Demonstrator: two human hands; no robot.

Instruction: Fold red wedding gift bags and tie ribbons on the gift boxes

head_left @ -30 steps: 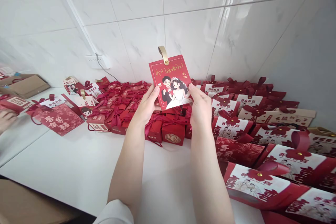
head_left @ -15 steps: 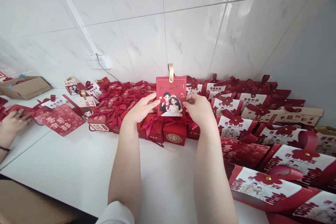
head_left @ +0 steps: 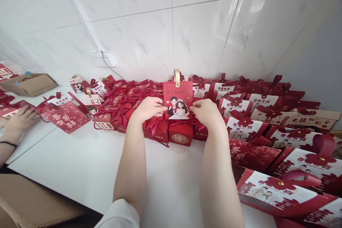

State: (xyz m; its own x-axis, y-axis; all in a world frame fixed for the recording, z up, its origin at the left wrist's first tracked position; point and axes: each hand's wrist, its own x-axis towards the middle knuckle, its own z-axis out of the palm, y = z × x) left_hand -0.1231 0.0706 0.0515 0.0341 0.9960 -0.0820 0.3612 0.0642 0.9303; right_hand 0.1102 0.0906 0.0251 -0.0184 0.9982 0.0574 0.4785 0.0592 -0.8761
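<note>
One held box (head_left: 177, 94), white table (head_left: 74, 160), tiled wall (head_left: 149, 35)

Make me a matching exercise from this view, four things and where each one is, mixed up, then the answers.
Things:
1. Red couple-print package
2. White socket strip
3. Black wristband
4. Box with round gold emblem

Places:
A. Around a co-worker's wrist
B. In the front row of the ribbon-tied boxes
C. Held between the left hand and right hand
D. On the tiled wall

Right pairs: 1-C, 2-D, 3-A, 4-B
</note>
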